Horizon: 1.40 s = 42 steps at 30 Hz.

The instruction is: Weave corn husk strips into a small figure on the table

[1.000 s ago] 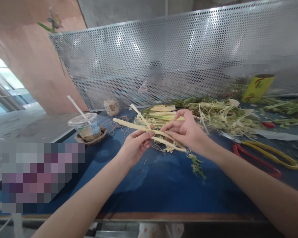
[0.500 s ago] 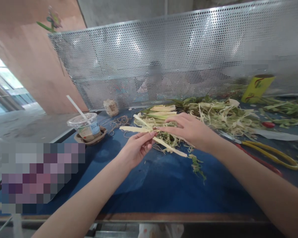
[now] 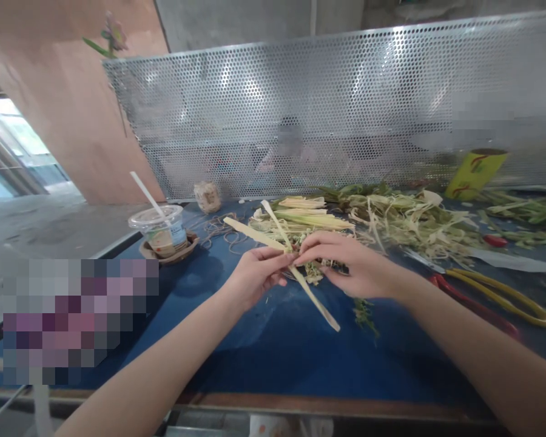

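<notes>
My left hand (image 3: pixel 261 270) pinches pale, yellowish leaf strips (image 3: pixel 316 303) where they cross. Two ends stick up toward the back left, and a longer one slants down to the right. Meeting it from the right, my right hand (image 3: pixel 346 261) has curled fingers, their tips closed at the same crossing. The exact grip there is partly hidden by the fingers. Just behind the hands lies a pile of trimmed pale leaf pieces (image 3: pixel 316 218), with curly shreds under the right hand. A green sprig (image 3: pixel 366 315) rests on the blue tabletop (image 3: pixel 255 358) below the right wrist.
Scissors with yellow and red handles (image 3: pixel 505 291) lie at the right. Leafy scraps (image 3: pixel 404 218) and a yellow tube (image 3: pixel 475 173) stand behind. At left are a lidded drink cup (image 3: pixel 159 233) and brown twine (image 3: pixel 225 230). A perforated metal screen (image 3: pixel 264 109) closes the back.
The crossed strips have turned, so the long end points more steeply down toward the front. My right hand has moved slightly lower and its fingers are more curled. The view has shifted a little.
</notes>
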Tool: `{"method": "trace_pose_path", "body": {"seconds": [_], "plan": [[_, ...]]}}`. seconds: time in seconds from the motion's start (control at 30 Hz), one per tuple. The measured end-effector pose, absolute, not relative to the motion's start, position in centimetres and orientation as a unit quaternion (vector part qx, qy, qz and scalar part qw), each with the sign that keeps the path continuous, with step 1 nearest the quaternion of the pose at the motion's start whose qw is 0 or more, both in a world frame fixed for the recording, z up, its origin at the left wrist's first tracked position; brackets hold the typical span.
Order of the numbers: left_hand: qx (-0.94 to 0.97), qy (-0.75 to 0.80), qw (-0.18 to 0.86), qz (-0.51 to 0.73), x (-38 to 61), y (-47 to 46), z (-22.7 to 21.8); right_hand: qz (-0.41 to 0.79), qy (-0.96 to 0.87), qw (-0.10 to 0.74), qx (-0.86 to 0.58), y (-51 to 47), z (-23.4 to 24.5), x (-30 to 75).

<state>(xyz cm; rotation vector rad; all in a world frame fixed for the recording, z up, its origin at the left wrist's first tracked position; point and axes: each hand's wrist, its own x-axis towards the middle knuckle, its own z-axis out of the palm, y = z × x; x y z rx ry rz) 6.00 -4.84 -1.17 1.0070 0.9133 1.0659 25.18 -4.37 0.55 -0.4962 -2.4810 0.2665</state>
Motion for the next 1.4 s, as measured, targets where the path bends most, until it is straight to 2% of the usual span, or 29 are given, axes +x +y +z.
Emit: {"method": "trace_pose_path", "body": {"seconds": [0.23, 0.43, 0.6, 0.73, 0.8, 0.9, 1.1, 1.23, 1.4], "plan": [[0.433, 0.408, 0.678, 0.433, 6.3, -4.8, -1.6, 0.019, -0.934, 0.268, -0.234, -4.4, -1.0, 24.1], [0.418, 0.407, 0.685, 0.436, 6.3, -4.9, -2.0, -0.001, -0.917, 0.326, -0.23, -4.3, -1.7, 23.5], [0.416, 0.387, 0.691, 0.447, 6.5, -5.2, -1.8, 0.121, -0.882, 0.396, -0.224, -4.7, -2.0, 23.0], [0.411, 0.397, 0.659, 0.489, 6.8, -5.1, -1.7, 0.396, -0.722, 0.496, -0.276, -4.2, -2.4, 22.3], [0.439, 0.399, 0.632, 0.499, 6.9, -5.0, -1.8, 0.508, -0.633, 0.503, -0.295, -3.8, -2.7, 21.9], [0.511, 0.393, 0.569, 0.511, 6.9, -5.0, -1.9, 0.573, -0.571, 0.489, -0.326, -3.6, -2.7, 21.8], [0.563, 0.406, 0.509, 0.509, 7.0, -5.6, -1.5, 0.542, -0.572, 0.483, -0.382, -3.8, -2.4, 21.9], [0.516, 0.407, 0.557, 0.508, 7.1, -5.7, -1.5, 0.515, -0.592, 0.505, -0.361, -4.2, -2.4, 21.9], [0.4, 0.418, 0.632, 0.516, 6.6, -4.9, -1.5, 0.461, -0.691, 0.462, -0.312, -4.4, -1.5, 22.6]]}}
